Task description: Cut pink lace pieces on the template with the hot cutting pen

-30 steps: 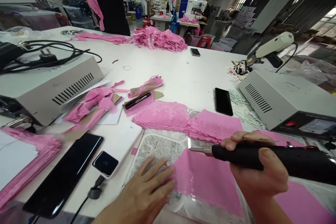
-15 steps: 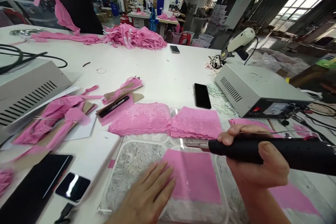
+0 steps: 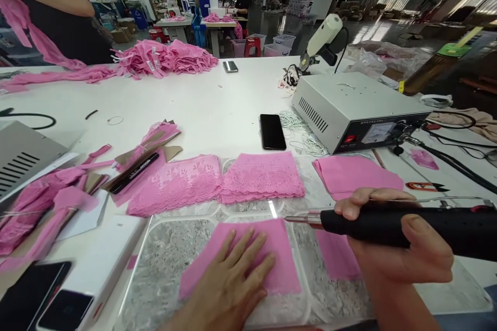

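- The pink cloth [image 3: 285,269] lies flat on a grey patterned board [image 3: 166,258] with pale raised lines, close in front of the person.
- The left hand [image 3: 231,274] rests palm down over the middle of this cloth; its grip is loose and flat, fingers a little spread, clasping nothing.
- The right hand [image 3: 404,248] has its grip wrapped round a black tool [image 3: 373,225], thumb on the near side.
- The tool's long axis runs roughly left to right, its metal tip [image 3: 305,219] pointing left at the cloth's far right corner. Whether the tip touches the cloth or sits just beside it, I cannot tell.
- From the tip, the cloth stretches left and toward the person. Its longer axis also runs left to right, with a slanted left edge; the right edge comes from that corner toward the person.
- The left hand is nearer, being on the cloth; the right hand stands off to the right, with only the tool reaching over.
- Two lace pieces [image 3: 264,178] lie just beyond the cloth, and a phone [image 3: 273,132] beyond them on the desk [image 3: 236,98].
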Available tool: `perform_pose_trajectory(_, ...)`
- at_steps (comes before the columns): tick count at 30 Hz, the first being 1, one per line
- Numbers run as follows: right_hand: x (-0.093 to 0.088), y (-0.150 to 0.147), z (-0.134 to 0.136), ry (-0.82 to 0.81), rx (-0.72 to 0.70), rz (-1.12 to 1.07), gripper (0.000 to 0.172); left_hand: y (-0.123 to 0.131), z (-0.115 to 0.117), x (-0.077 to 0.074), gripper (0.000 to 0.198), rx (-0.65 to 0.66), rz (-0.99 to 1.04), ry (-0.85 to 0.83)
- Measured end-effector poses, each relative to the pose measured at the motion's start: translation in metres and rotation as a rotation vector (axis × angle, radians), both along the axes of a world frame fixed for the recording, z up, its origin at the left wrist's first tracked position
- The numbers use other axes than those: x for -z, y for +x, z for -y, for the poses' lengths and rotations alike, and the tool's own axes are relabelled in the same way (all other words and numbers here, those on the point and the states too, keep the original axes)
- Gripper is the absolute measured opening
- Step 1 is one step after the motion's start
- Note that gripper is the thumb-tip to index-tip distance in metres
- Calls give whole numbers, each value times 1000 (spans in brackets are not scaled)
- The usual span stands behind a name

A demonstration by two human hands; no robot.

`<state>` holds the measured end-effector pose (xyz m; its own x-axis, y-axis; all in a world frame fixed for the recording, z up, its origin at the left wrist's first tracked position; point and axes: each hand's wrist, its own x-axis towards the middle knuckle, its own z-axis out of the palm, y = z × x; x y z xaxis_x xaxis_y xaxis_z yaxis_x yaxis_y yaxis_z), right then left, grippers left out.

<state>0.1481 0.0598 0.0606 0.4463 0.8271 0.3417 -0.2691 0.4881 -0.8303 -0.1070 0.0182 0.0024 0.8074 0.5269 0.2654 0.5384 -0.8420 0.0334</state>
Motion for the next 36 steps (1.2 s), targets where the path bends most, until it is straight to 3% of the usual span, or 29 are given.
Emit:
perform_pose_trajectory(7, -1, 2, -2, 26, 7, 8, 17, -3, -2, 4, 47, 22, -54, -22)
perform_pose_trajectory(19, 4, -4, -1, 52, -72, -9, 19, -2, -3, 7, 48, 45, -4, 3)
perform_pose_trajectory(28, 7, -6, -2, 50, -53, 8, 19, -2, -3, 9, 48, 40, 31, 4)
perform_pose_trajectory(36, 10, -5, 3, -46, 53, 74, 10, 0, 3, -4, 48, 4, -51, -111)
